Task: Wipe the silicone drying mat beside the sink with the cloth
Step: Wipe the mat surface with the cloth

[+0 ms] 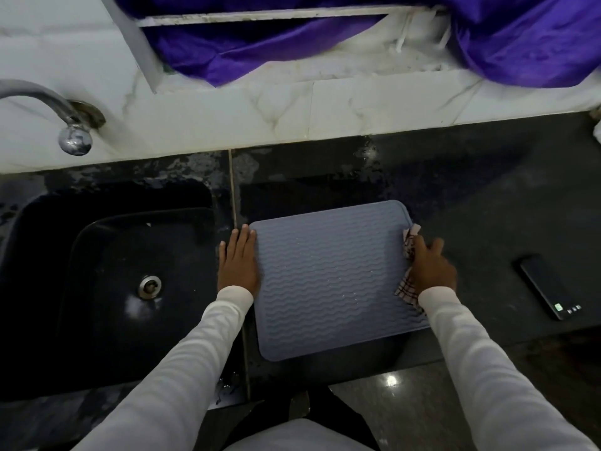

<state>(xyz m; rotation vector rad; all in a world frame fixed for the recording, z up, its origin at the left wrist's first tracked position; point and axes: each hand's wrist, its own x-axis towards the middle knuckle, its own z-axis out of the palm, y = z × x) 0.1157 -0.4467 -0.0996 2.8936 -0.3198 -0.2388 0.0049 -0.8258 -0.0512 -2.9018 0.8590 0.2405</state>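
A grey-blue silicone drying mat (331, 278) with wavy ridges lies flat on the dark counter, just right of the sink (107, 288). My left hand (238, 260) rests flat, fingers together, on the mat's left edge. At the mat's right edge my right hand (431, 270) is closed on a crumpled checked cloth (406, 289), which presses against the mat; parts of the cloth stick out above and below the hand. Small water drops dot the mat's middle.
A black phone (549, 286) lies on the counter to the right of the mat. A chrome tap (70, 125) juts from the white marble wall over the black sink. Purple fabric (260, 50) hangs at the back. The counter's front edge runs just below the mat.
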